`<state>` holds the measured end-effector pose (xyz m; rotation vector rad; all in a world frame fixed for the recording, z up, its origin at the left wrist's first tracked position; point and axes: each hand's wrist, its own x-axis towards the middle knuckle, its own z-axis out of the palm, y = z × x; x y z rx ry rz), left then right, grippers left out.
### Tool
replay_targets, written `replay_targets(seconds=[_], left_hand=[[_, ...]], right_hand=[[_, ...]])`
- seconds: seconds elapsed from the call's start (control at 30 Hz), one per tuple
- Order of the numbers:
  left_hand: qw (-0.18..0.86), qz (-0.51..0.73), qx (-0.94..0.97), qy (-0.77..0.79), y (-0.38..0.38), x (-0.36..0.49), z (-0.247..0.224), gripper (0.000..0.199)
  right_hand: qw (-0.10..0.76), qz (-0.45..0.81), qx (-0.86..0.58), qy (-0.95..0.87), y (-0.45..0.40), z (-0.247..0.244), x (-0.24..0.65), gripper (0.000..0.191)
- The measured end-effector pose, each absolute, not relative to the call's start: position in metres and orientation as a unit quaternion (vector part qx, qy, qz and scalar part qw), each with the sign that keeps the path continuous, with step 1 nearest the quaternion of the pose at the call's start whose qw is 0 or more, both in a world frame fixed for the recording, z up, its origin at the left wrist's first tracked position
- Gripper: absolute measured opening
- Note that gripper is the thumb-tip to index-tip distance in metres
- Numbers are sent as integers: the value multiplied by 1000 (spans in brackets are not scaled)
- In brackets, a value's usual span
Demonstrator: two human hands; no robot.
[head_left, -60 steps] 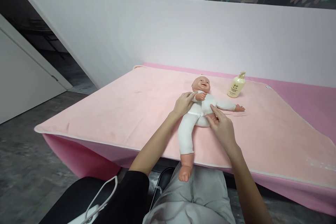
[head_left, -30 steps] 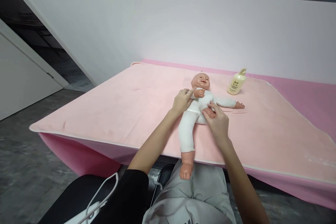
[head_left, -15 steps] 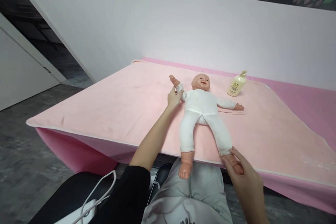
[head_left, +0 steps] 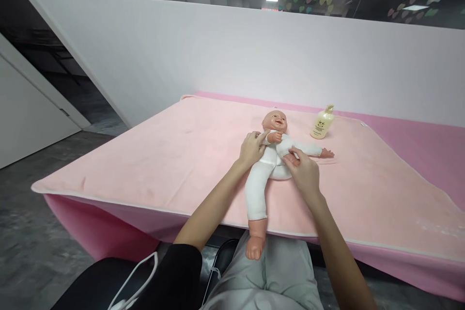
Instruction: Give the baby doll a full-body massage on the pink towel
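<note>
A baby doll (head_left: 269, 156) in a white cloth suit lies on its back on a pink blanket (head_left: 145, 155), its head away from me. My left hand (head_left: 252, 148) is closed round the doll's arm on the left, which is bent over the chest with its small fist near the chin. With my right hand (head_left: 304, 169) I grip the doll's leg on the right near the foot. That leg is folded up over the belly, and my fingers partly hide the foot. The other leg (head_left: 256, 193) stretches straight toward me, its bare foot past the table edge.
A pale yellow pump bottle (head_left: 321, 123) stands on the blanket, right of the doll's head. Behind the table rises a white partition (head_left: 232, 53). A white cable (head_left: 140, 283) lies over a black seat at lower left.
My right hand has moved up and away from me, folding the doll's leg onto its belly. My left hand has brought the doll's arm inward across the chest. The view has tilted up slightly.
</note>
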<state>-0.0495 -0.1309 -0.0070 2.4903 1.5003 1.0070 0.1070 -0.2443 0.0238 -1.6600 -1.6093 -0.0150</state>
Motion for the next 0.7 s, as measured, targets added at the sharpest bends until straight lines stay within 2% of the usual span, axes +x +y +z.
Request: replay_targets(seconds=[0.1, 0.2, 0.33, 0.43, 0.5, 0.6, 0.7], left_hand=[[25, 319, 808, 495, -130, -52, -6, 54], [61, 357, 784, 504, -124, -59, -7, 51], [242, 481, 665, 518, -106, -70, -15, 41], [397, 538, 500, 550, -92, -76, -25, 32], [456, 554, 429, 549, -88, -79, -29, 27], [446, 582, 413, 540, -90, -79, -27, 29], [342, 591, 497, 535, -100, -72, -19, 36]], right_hand=[[413, 6, -651, -637, -237, 21, 105, 28], [450, -26, -626, -636, -268, 27, 108, 28], [472, -79, -620, -622, -332, 19, 114, 30], [454, -102, -636, -616, -367, -12, 115, 32], [438, -90, -660, -604, -381, -32, 115, 35], [447, -68, -673, -585, -385, -40, 116, 37], [498, -74, -655, -564, -370, -17, 122, 35]])
